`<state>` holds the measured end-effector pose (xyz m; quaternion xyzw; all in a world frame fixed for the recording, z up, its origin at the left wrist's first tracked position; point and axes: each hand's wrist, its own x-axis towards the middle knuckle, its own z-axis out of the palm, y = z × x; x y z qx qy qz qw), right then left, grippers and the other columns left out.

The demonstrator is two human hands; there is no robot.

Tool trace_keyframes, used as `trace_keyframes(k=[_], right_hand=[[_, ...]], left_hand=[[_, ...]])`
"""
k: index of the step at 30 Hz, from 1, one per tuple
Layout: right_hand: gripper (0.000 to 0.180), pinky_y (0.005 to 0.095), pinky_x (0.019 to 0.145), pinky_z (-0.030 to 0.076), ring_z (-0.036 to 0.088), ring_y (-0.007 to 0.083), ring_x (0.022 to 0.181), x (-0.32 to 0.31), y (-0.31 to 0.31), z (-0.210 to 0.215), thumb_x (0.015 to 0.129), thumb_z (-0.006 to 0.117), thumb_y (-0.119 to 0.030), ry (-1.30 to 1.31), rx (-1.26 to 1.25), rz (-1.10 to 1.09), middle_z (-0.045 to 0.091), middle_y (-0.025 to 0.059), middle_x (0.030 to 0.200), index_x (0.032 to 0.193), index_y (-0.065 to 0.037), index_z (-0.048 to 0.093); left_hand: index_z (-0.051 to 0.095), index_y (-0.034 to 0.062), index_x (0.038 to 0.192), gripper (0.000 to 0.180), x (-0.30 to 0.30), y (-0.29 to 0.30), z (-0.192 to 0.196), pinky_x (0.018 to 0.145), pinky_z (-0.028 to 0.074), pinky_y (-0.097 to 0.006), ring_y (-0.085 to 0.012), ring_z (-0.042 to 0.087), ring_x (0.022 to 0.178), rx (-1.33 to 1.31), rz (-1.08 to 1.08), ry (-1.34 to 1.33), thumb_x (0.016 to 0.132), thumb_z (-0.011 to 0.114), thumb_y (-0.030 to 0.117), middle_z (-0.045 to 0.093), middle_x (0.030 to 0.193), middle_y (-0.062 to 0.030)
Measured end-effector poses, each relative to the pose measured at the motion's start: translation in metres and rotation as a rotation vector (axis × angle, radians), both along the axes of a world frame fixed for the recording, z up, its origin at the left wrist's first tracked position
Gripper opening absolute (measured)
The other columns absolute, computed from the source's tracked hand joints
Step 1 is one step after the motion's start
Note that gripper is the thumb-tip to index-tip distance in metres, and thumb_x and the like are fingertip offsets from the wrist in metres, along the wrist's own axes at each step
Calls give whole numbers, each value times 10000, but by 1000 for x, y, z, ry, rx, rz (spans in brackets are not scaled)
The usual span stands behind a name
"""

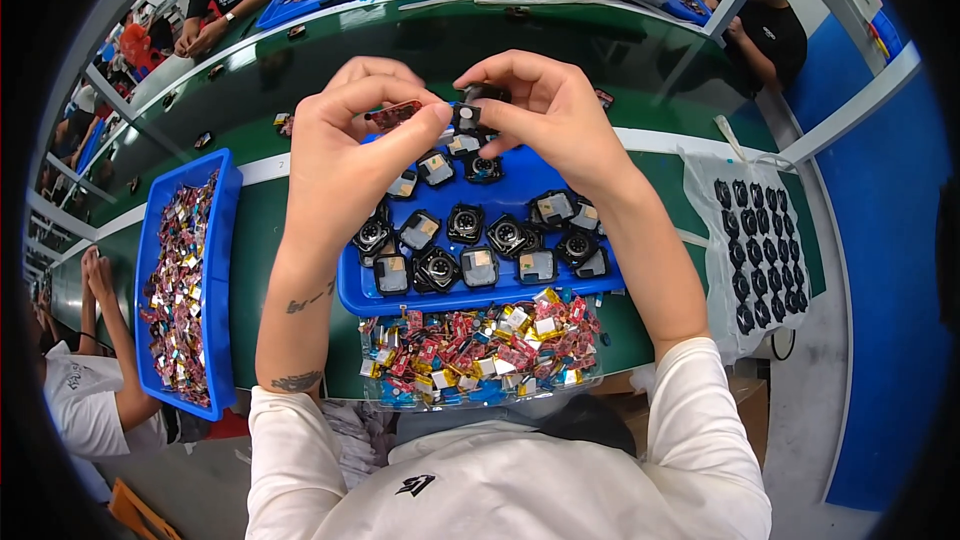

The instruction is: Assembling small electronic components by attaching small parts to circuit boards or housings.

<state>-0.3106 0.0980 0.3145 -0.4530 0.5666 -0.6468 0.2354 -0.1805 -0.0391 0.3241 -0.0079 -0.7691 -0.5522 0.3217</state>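
Note:
Both hands are raised above the far part of a blue tray (pixel 355 285). My left hand (pixel 355 120) is closed on a small red circuit board (pixel 395 114), its thumb and fingertips meeting around it. Held in my right hand (pixel 555 105) is a black watch case (pixel 484 92), partly hidden by the fingers. Between the two thumbs shows a small dark piece with a pale round spot (pixel 466 116); whether it joins the board or the case, I cannot tell. Below, several black watch cases (pixel 465 223) lie in the tray, some showing round sensor backs, others grey inner plates.
A clear container of red boards with silver and yellow batteries (pixel 480 345) sits nearest me. To the left stands a blue bin of similar parts (pixel 185 250). On the right, black pieces lie in rows on a white sheet (pixel 715 285). Co-workers sit around the green conveyor (pixel 600 50).

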Motion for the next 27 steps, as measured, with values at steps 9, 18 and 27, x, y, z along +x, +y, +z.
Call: trace_keyframes(k=[9, 18, 27], right_hand=[[232, 215, 616, 514, 628, 97, 688, 19, -2, -1, 795, 624, -3, -33, -14, 14, 653, 77, 805, 1019, 50, 593], [231, 202, 615, 499, 616, 81, 703, 20, -2, -1, 800, 649, -33, 9, -37, -59, 647, 63, 808, 1017, 30, 603], [223, 217, 634, 504, 614, 92, 753, 25, -2, -2, 824, 634, -53, 64, -88, -96, 650, 75, 848, 1026, 33, 600]], left_hand=[[714, 46, 769, 111, -4, 5, -6, 881, 414, -340, -226, 525, 1036, -255, 252, -7, 702, 687, 130, 624, 1107, -101], [715, 56, 747, 98, -3, 8, -4, 934, 390, -365, -252, 512, 1093, -326, 345, 1, 697, 670, 127, 628, 1131, -116], [713, 48, 743, 103, -3, 8, -4, 937, 385, -372, -265, 512, 1093, -308, 334, 2, 699, 668, 129, 638, 1106, -137]])
